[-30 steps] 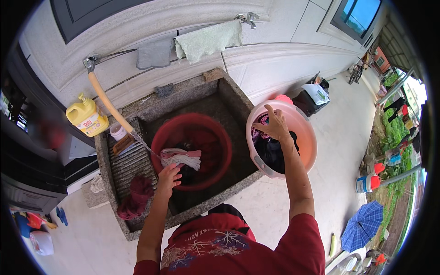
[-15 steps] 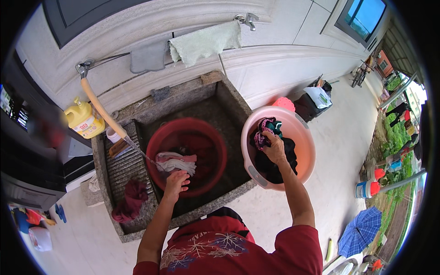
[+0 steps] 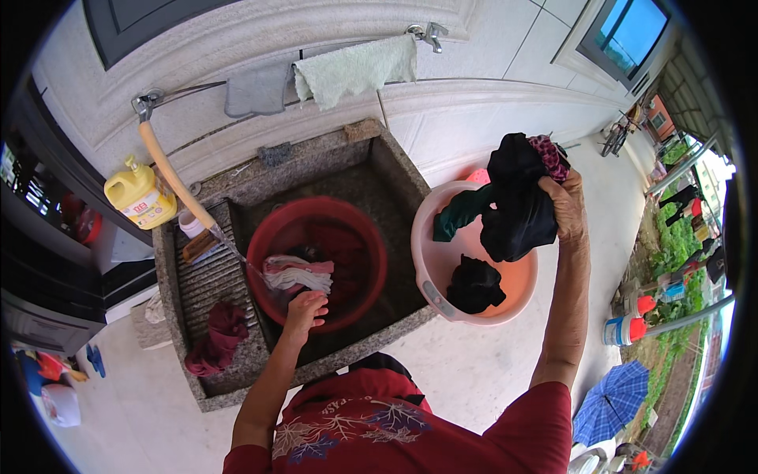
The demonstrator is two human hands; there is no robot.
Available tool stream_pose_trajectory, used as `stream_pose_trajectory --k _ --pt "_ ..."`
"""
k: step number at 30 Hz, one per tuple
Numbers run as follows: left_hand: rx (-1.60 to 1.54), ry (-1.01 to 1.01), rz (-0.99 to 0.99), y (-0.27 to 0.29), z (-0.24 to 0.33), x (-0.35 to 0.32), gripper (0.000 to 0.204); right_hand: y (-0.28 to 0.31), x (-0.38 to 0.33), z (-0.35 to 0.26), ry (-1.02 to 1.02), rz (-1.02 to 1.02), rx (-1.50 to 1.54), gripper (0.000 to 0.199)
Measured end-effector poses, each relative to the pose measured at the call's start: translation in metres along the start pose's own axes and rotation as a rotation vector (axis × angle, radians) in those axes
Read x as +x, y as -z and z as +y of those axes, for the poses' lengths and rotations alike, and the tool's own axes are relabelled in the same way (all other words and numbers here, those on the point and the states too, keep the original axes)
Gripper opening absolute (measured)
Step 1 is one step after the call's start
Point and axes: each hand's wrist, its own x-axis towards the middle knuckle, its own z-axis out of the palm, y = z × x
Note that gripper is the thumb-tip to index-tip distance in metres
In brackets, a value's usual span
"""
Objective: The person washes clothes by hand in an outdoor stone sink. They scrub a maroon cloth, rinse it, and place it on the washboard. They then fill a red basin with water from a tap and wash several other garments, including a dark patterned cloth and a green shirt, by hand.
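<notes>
While water is running from the hose (image 3: 170,170) into the red tub (image 3: 382,257), the right hand (image 3: 565,207) is holding a dark bundle of cloth (image 3: 517,225) above the pale pink basin (image 3: 426,245). Its fingers are gripping the bundle's right edge; a pink-and-black patterned piece (image 3: 547,156) is bunching just above them, and a dark green piece (image 3: 460,213) is dangling on the far left. Handling this well, I'm judging, means gathering every layer into the grip and keeping loose ends over the basin, as the green tail is hanging free. Most of the bundle is lying left of these fingers; a black garment (image 3: 475,286) is resting in the basin, apart from them. The left hand (image 3: 305,314) is hovering by the tub's near rim, fingers loosely parted, apparently gripping nothing; a white-and-pink cloth (image 3: 300,275) is sitting just beyond, contact unclear.
</notes>
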Motion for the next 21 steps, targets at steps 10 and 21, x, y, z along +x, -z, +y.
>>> stream_pose_trajectory --k 10,21 --pt "-0.045 -0.045 -0.003 0.019 0.004 -0.001 0.030 -0.064 0.027 -0.112 0.129 0.133 0.110 0.002" --pt "-0.101 -0.110 0.241 0.078 -0.013 -0.014 0.036 -0.157 0.042 -0.123 0.075 -0.358 0.609 0.008"
